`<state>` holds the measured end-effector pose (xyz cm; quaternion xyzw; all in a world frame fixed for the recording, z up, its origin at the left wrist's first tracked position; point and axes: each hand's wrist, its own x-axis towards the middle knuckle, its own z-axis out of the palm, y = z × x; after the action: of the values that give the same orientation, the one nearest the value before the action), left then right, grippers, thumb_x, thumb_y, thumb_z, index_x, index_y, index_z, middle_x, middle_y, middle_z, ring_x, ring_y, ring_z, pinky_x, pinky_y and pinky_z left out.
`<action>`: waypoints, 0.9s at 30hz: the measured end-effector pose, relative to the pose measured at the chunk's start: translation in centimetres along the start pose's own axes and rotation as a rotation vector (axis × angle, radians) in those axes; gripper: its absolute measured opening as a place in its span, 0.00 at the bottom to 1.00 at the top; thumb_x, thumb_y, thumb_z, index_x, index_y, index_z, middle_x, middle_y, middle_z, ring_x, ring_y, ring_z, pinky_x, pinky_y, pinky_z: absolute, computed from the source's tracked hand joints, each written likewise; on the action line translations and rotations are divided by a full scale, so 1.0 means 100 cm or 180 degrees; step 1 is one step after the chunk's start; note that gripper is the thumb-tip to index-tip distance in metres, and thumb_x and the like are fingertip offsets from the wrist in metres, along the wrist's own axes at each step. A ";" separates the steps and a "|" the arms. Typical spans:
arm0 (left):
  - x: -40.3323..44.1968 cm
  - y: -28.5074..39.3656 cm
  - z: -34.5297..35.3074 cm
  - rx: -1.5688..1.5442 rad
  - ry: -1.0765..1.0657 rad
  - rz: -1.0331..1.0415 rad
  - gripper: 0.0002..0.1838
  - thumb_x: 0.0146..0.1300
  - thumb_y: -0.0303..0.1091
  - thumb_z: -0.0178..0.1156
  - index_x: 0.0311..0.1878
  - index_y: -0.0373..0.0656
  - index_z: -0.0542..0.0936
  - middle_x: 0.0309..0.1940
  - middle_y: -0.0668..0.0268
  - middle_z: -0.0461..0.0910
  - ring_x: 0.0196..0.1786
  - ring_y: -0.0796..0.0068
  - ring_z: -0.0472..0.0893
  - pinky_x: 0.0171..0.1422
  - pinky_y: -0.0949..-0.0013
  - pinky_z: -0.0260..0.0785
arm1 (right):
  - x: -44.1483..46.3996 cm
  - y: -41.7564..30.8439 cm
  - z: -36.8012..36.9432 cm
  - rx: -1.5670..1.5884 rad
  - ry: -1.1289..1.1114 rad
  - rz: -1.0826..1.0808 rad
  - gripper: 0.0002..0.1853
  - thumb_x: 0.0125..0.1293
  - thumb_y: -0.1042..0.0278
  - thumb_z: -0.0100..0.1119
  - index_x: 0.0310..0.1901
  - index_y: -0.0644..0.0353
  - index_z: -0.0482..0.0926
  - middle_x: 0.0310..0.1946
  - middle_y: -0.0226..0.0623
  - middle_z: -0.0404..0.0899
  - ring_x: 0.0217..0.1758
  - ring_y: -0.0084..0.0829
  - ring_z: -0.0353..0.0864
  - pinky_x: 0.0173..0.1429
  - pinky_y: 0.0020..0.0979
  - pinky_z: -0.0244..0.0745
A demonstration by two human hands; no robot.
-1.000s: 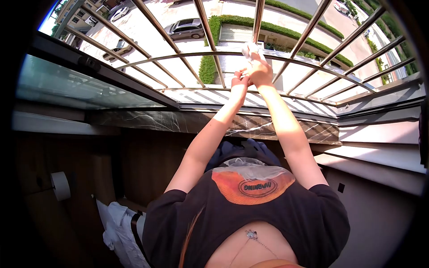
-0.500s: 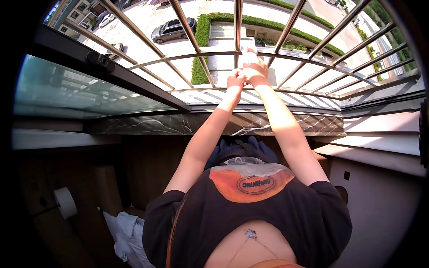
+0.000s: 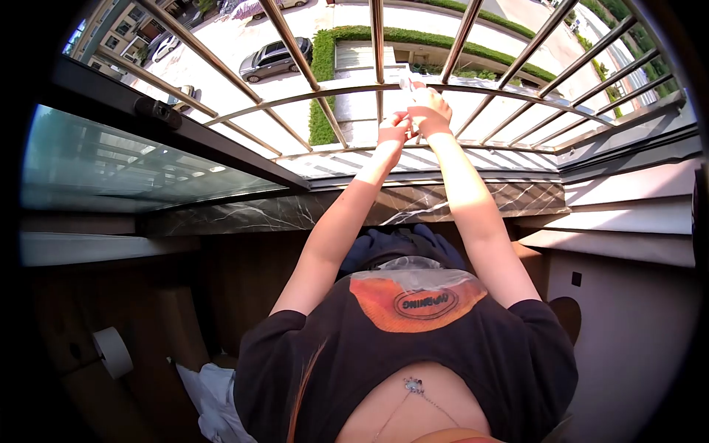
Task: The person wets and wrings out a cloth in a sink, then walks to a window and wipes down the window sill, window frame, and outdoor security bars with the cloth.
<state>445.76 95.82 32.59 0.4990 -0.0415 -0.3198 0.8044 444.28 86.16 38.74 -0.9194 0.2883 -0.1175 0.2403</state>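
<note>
Both my arms reach out over the window sill to the metal window bars (image 3: 378,44). My right hand (image 3: 430,112) is closed just at the curved crossbar (image 3: 347,90). A small white thing (image 3: 406,84) shows at its far side, washed out by sunlight, and I cannot make out its kind. My left hand (image 3: 395,128) is beside it, a little lower, with bent fingers close to the heel of the right hand. Whatever those fingers may pinch is hidden or too small to name.
The dark marble sill (image 3: 295,212) runs below my forearms. An opened glass window sash (image 3: 148,159) stands at left. A white paper roll (image 3: 112,353) and white cloth (image 3: 214,399) are lower left. Outside, far below, are a hedge (image 3: 323,81) and a parked car (image 3: 275,60).
The view has shifted slightly, so the bars appear further left. My hands sit slightly further right against the bars, and the left fingers have loosened a little from the right hand.
</note>
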 end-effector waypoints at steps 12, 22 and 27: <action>0.010 -0.013 0.011 0.0222 0.0154 0.0112 0.04 0.64 0.27 0.51 0.37 0.36 0.72 0.31 0.67 0.74 0.33 0.78 0.75 0.40 0.74 0.72 | 0.006 0.026 0.002 0.0436 0.0075 0.0119 0.17 0.56 0.54 0.53 0.44 0.50 0.77 0.40 0.40 0.79 0.46 0.44 0.78 0.50 0.41 0.71; -0.005 0.007 -0.043 0.0145 0.0570 0.0470 0.01 0.61 0.24 0.52 0.34 0.38 0.73 0.25 0.67 0.73 0.27 0.80 0.74 0.34 0.76 0.69 | -0.003 -0.043 0.017 0.0003 -0.0535 -0.0009 0.28 0.56 0.56 0.52 0.61 0.38 0.64 0.45 0.38 0.77 0.47 0.41 0.77 0.52 0.39 0.71; 0.001 -0.004 -0.027 0.0103 0.0407 0.0352 0.01 0.61 0.22 0.51 0.34 0.37 0.72 0.27 0.67 0.74 0.29 0.79 0.74 0.38 0.74 0.71 | 0.003 -0.024 0.011 -0.0051 -0.0365 -0.0448 0.25 0.55 0.62 0.48 0.58 0.37 0.68 0.44 0.40 0.77 0.45 0.43 0.78 0.50 0.42 0.72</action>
<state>446.71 97.75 30.91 0.5283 -0.0227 -0.2418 0.8136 446.04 88.14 39.01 -0.9445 0.2096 -0.0789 0.2402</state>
